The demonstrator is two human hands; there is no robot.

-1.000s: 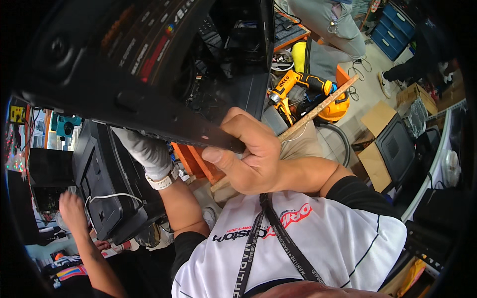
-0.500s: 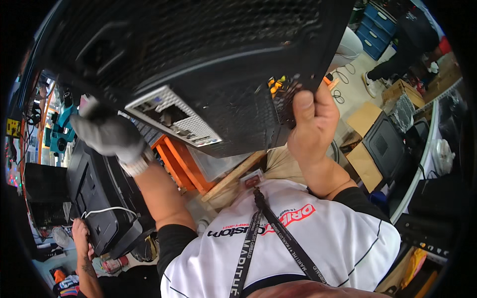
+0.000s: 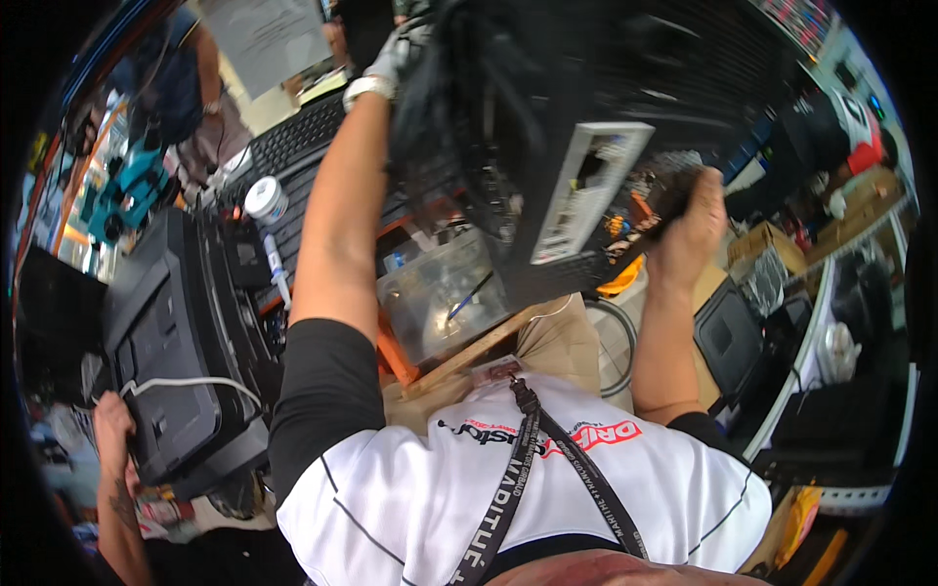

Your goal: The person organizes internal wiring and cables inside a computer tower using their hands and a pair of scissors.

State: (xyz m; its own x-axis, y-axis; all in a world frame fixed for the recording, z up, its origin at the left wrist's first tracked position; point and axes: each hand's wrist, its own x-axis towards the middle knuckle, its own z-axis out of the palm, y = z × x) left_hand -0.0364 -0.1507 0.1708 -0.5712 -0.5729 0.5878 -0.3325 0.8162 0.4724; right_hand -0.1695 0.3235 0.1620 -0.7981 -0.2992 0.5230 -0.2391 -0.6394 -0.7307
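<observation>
A black computer case [image 3: 547, 127] is held up in front of me, tilted and blurred by motion. Its pale metal back plate [image 3: 586, 200] faces my side, and coloured wires [image 3: 625, 220] show through an opening beside it. My right hand [image 3: 692, 230] grips the near right edge, thumb on the outside. At the far left edge is my left hand [image 3: 399, 57] in a grey glove, its arm stretched forward. Its fingers are partly hidden and smeared, but it appears closed on the case.
A black printer-like machine [image 3: 176, 342] stands at left, another person's hand [image 3: 114, 425] beside it. Below the case sits a clear plastic bin [image 3: 440, 303]. A keyboard [image 3: 293, 137] and white tub [image 3: 265, 199] lie beyond. Cardboard boxes [image 3: 767, 249] are at right.
The case has turned and shifted right, so its back plate now stands steeper. My left hand has moved from the near left to the far edge. My right hand has moved right.
</observation>
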